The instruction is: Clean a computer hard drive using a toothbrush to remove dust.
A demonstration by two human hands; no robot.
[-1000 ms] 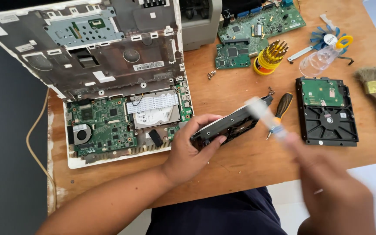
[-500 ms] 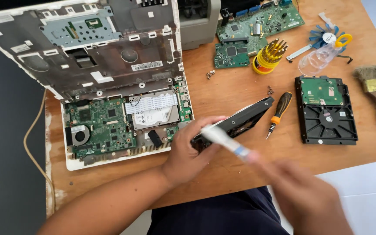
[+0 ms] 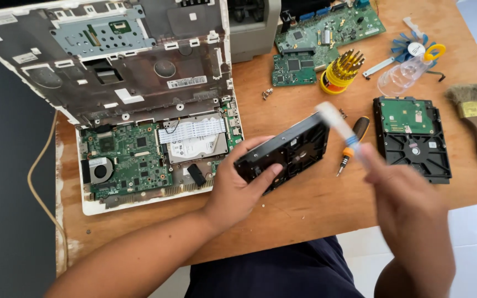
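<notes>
Step in hand, as judged: cleaning or brushing down a hard drive point(image 3: 284, 155) held up off the bench point(image 3: 299, 204). The left hand point(image 3: 238, 190) grips the drive by its lower left end, thumb across the dark underside and fingers closed round the edge; the drive is tilted, long axis rising toward the far right, over the middle of the bench toward its near edge. The right hand point(image 3: 407, 201) is closed on a slim white tool point(image 3: 340, 129) with a blue and orange band, blurred by motion; its tip sits at the upper right end of the drive. Whether it touches the drive cannot be told.

The next move appears to call for a steady left grip and light, controlled strokes, keeping the tip clear of the circuit side.

Labels and markings:
- Open white laptop point(image 3: 139, 138) at the far left corner: a white rectangular sticker with dark bars point(image 3: 186, 83) near the middle of its raised panel; smaller white stickers toward the panel's left edge.
- Silver laptop drive point(image 3: 197, 144) in the base: white label covering its top.
- Second hard drive point(image 3: 412, 138) toward the right edge, green board uppermost, with a small white sticker.
- Paintbrush point(image 3: 473, 124) at the right edge: yellow band on the ferrule, red handle tip.
- Yellow screwdriver-bit holder point(image 3: 340, 72) beside the green circuit boards point(image 3: 327, 38) at the far edge.
</notes>
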